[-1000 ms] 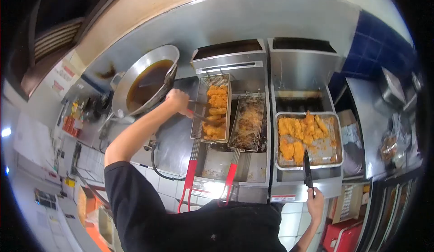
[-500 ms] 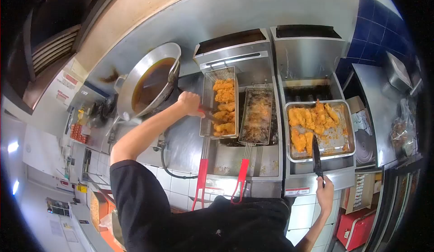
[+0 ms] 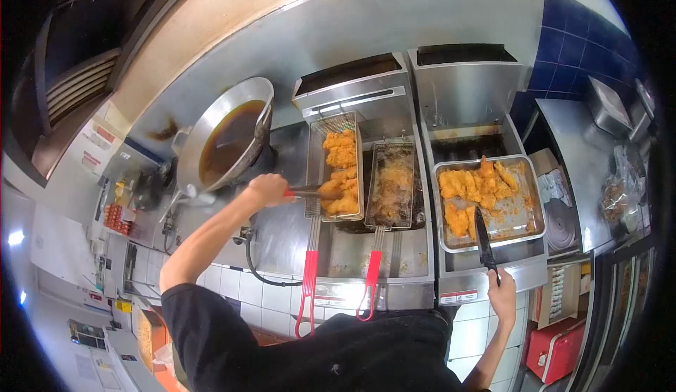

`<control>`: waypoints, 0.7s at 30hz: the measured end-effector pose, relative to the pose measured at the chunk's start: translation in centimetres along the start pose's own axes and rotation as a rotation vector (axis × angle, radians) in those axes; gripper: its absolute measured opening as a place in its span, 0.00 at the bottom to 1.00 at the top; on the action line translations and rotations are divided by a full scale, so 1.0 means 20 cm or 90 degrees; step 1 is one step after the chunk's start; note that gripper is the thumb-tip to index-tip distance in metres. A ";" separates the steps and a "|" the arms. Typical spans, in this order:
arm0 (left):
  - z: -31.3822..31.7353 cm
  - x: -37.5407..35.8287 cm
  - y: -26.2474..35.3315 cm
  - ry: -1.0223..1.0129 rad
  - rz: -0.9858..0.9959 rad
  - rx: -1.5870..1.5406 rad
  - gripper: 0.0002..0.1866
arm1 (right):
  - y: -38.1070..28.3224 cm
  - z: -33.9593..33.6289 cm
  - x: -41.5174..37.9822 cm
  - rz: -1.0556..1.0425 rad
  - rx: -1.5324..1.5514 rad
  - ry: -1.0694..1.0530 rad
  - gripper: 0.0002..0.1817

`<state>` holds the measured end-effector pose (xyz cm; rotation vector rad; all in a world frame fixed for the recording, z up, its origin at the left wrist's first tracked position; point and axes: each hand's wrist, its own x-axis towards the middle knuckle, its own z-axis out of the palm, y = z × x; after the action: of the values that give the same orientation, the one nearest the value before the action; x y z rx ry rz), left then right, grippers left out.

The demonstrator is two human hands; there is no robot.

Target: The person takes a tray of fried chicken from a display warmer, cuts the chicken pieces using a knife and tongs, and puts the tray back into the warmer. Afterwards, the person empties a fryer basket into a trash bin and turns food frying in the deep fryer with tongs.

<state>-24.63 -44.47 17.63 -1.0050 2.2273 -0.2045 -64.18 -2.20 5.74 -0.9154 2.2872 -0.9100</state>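
Note:
My left hand is closed round a red-handled utensil whose dark end reaches over the left side of a wire fry basket. Its end meets the lower pieces of golden fried chicken lying in that basket. At the right, my right hand grips a long black utensil, with the tip down at the chicken pieces in a shallow metal tray. A second fry basket sits in bubbling oil between the two.
Red basket handles stick out over the fryer's front edge. A large metal wok of dark oil stands at the left. Beyond it are eggs. On the right are a steel counter and a red box below.
My left hand has moved left and lower, and its utensil now lies nearly level across the basket's side. My right hand still holds the black utensil at the tray. The whole view has shifted slightly.

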 end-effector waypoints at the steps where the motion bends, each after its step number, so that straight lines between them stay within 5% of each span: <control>1: 0.01 -0.05 -0.02 0.052 -0.011 -0.057 0.29 | 0.01 -0.01 0.01 0.016 0.003 -0.005 0.16; 8: 0.05 -0.35 -0.02 0.269 -0.078 -0.370 0.27 | 0.19 -0.03 0.08 0.020 0.048 0.041 0.16; 9: 0.03 -0.40 0.02 0.276 -0.083 -0.394 0.18 | 0.15 -0.08 0.07 0.040 0.027 0.034 0.15; 15: -0.20 -0.55 0.39 0.190 -0.170 -0.531 0.26 | 0.21 -0.24 0.10 0.042 -0.046 0.071 0.15; 21: -0.39 -0.44 0.99 0.015 0.024 -0.674 0.32 | 0.34 -0.35 0.18 0.022 -0.088 0.048 0.15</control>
<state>-37.49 -25.57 20.25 -1.4507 2.3442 1.0879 -73.75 1.58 4.49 -0.9093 2.4480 -0.7931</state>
